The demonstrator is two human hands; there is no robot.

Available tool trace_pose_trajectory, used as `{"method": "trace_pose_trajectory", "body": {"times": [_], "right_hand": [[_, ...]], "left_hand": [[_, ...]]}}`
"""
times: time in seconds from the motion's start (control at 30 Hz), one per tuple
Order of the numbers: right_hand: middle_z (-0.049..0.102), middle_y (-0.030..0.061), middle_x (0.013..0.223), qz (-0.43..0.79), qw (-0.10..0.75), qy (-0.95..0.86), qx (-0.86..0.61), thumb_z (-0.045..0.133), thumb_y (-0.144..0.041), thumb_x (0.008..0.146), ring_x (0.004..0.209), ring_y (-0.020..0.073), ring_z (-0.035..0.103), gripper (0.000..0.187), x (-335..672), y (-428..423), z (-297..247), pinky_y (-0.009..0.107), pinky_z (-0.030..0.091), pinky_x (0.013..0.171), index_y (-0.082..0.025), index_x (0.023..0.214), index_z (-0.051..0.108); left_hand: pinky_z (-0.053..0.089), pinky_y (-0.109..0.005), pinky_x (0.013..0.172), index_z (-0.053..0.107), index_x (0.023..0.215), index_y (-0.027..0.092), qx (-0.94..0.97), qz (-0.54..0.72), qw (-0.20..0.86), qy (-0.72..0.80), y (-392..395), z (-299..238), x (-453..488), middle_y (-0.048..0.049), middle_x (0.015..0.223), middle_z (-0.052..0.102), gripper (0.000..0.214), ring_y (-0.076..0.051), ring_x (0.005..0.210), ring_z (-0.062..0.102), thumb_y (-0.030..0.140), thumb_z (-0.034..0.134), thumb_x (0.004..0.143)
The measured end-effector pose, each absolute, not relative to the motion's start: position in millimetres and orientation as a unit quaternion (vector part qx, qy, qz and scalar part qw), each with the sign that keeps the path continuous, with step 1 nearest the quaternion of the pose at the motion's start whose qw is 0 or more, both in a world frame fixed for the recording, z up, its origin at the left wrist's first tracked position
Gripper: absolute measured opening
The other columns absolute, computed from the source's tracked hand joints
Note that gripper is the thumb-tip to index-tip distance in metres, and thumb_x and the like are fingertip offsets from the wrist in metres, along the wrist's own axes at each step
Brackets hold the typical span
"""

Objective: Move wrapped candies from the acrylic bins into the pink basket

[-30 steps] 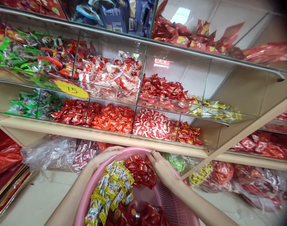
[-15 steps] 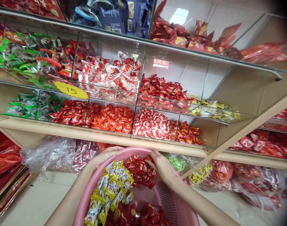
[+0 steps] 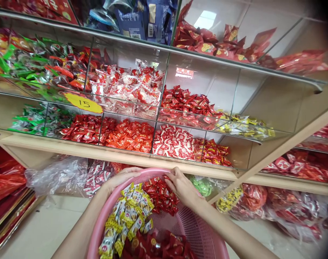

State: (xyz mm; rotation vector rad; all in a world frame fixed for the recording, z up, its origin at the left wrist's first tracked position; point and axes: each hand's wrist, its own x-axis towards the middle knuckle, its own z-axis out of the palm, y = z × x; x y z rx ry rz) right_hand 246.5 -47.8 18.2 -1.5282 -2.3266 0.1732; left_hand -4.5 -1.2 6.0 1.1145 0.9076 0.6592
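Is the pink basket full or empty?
The pink basket is partly filled: yellow-and-white candies and red candies lie inside, with bare mesh showing.

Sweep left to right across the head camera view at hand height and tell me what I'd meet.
Red plastic, clear plastic bag, left hand, small red candies in the pink basket, right hand, green bagged items, yellow bagged items.

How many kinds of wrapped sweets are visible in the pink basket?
3: yellow-and-white sweets along the left side of the pink basket, small red sweets at the far side, and dark red sweets nearest the camera. Others may be hidden underneath.
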Motion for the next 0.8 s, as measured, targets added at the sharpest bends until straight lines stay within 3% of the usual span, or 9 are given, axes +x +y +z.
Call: {"method": "trace_pose_trajectory", "body": {"times": [0.13,0.3,0.47,0.67,0.8], "right_hand": [[0.046,0.0075,0.089,-0.079,0.066,-0.843,-0.528,0.031,-0.028,0.089,0.076,0.0159,0.051,0.025,241,-48,13,0.023,0.041,0.053,-0.018,0.098,0.052],[0.048,0.0069,0.086,-0.155,0.033,-0.850,-0.503,0.034,-0.019,0.088,0.075,0.0165,0.051,0.017,243,-43,2,0.025,0.043,0.058,-0.018,0.093,0.051],[0.050,0.0041,0.085,-0.144,0.038,-0.864,-0.480,0.039,-0.018,0.086,0.078,0.0158,0.052,0.011,245,-41,-2,0.026,0.043,0.065,-0.018,0.085,0.050],[0.050,0.0046,0.087,-0.108,0.057,-0.856,-0.502,0.035,-0.035,0.088,0.080,0.0157,0.054,0.024,253,-48,5,0.025,0.044,0.061,-0.018,0.080,0.051],[0.049,0.0051,0.091,-0.093,0.063,-0.858,-0.501,0.041,-0.035,0.085,0.083,0.0165,0.054,0.018,259,-56,8,0.024,0.044,0.059,-0.019,0.084,0.049]], "left_hand": [[0.042,-0.031,0.076,0.062,0.095,0.015,0.495,0.298,0.700,0.420,-1,4,-4,-0.0040,0.087,0.065,0.036,-0.021,0.080,0.057,0.031,0.067,0.062],[0.042,-0.032,0.076,0.060,0.095,0.015,0.486,0.301,0.713,0.406,-1,2,-4,-0.0037,0.085,0.064,0.037,-0.019,0.077,0.057,0.031,0.067,0.062],[0.042,-0.031,0.074,0.061,0.095,0.015,0.486,0.301,0.715,0.402,0,2,-3,-0.0037,0.084,0.063,0.037,-0.019,0.075,0.057,0.031,0.067,0.062],[0.042,-0.030,0.074,0.061,0.094,0.016,0.487,0.295,0.713,0.408,-1,4,-3,-0.0026,0.084,0.063,0.036,-0.018,0.075,0.057,0.032,0.067,0.062],[0.042,-0.029,0.071,0.061,0.091,0.016,0.495,0.294,0.710,0.406,-1,5,-4,-0.0019,0.082,0.063,0.033,-0.018,0.074,0.056,0.032,0.066,0.063]]}}
